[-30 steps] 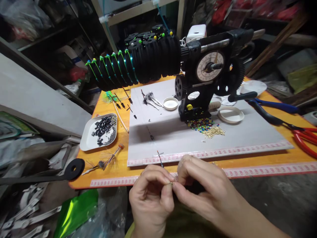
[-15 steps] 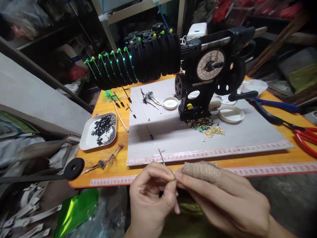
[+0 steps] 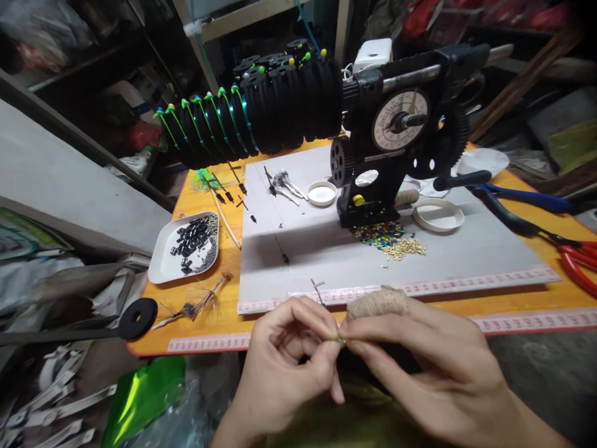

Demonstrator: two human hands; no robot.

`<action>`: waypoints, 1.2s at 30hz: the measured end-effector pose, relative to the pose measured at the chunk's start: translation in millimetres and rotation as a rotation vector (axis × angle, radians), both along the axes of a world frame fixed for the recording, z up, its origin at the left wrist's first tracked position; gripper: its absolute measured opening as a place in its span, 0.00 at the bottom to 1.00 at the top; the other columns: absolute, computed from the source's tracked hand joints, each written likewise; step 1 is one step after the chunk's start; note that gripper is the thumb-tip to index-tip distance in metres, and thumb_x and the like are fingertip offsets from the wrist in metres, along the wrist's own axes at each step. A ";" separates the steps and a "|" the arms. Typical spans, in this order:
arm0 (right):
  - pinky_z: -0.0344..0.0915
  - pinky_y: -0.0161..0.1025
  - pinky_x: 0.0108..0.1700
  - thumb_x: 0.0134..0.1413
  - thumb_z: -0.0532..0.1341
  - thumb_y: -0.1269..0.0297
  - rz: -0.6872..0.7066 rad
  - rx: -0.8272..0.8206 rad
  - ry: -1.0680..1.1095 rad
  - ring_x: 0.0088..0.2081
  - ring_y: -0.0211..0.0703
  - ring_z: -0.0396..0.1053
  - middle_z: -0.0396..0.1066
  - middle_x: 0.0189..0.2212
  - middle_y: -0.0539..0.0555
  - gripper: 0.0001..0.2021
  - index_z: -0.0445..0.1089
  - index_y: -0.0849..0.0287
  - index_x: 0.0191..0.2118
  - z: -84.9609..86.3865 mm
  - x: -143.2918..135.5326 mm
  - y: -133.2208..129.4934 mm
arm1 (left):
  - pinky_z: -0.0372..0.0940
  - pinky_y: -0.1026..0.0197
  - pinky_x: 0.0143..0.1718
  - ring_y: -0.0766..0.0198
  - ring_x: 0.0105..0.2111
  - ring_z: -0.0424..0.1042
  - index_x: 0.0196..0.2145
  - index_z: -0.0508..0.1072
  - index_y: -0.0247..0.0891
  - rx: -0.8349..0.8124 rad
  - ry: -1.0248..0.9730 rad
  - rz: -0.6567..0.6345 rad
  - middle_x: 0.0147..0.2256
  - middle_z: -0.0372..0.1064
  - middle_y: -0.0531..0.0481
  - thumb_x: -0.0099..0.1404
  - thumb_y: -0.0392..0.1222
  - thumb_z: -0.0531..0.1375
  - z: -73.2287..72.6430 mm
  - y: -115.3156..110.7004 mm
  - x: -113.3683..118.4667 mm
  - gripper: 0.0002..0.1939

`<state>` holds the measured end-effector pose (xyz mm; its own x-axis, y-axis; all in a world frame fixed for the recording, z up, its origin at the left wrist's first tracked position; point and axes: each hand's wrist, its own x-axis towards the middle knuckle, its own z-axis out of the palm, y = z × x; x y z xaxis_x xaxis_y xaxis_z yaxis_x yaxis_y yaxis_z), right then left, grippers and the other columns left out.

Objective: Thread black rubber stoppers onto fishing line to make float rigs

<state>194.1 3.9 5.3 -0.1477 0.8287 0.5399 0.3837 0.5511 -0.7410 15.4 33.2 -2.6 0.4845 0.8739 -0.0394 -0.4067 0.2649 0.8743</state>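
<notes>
My left hand (image 3: pixel 298 354) is closed in a pinch, thumb against index finger, just in front of the board's near edge. Meeting it fingertip to fingertip, my right hand (image 3: pixel 429 354) also pinches. A tiny shiny bit (image 3: pixel 342 340) shows between the fingertips, too small to name. Tan wrapping (image 3: pixel 377 303) covers one finger of the right hand. Just beyond the left fingers, a thin dark stem (image 3: pixel 318 290) with a reddish tip and a grey crosspiece sticks up; its lower end is hidden. Small gold-coloured pieces (image 3: pixel 407 248) lie beside a pile of coloured beads (image 3: pixel 379 234) on the grey board (image 3: pixel 326 261).
A black winding machine (image 3: pixel 401 124) with a dial and crank stands on the board, its row of black spools (image 3: pixel 289 106) reaching left. A white tray (image 3: pixel 161 261) holds black pieces at left. Pliers (image 3: pixel 536 227) lie at right. Printed measuring tape (image 3: pixel 209 342) runs along the table's front.
Both hands have shifted slightly right, still fingertip to fingertip. The right thumb shows more below the index finger, and the thin stem has moved right with them.
</notes>
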 end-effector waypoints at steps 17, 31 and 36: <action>0.67 0.38 0.34 0.56 0.60 0.79 -0.303 0.102 -0.280 0.31 0.40 0.69 0.72 0.30 0.52 0.10 0.70 0.56 0.39 -18.0 7.8 20.5 | 0.74 0.60 0.42 0.61 0.39 0.77 0.48 0.74 0.37 1.098 0.840 0.319 0.40 0.76 0.44 0.65 0.24 0.60 -12.6 18.0 3.4 0.16; 0.65 0.41 0.36 0.57 0.61 0.79 -0.243 0.075 -0.378 0.34 0.44 0.65 0.69 0.31 0.55 0.08 0.69 0.59 0.39 -26.5 8.8 19.5 | 0.63 0.50 0.40 0.55 0.40 0.65 0.31 0.71 0.37 0.974 1.128 0.295 0.36 0.69 0.46 0.59 0.27 0.61 -5.1 26.7 10.9 0.07; 0.63 0.42 0.38 0.57 0.62 0.79 -0.207 0.067 -0.391 0.36 0.44 0.63 0.67 0.32 0.56 0.08 0.69 0.61 0.41 -28.2 8.7 18.2 | 0.63 0.49 0.40 0.53 0.41 0.64 0.32 0.71 0.36 0.917 1.138 0.211 0.37 0.68 0.44 0.60 0.27 0.60 -1.4 27.9 7.4 0.06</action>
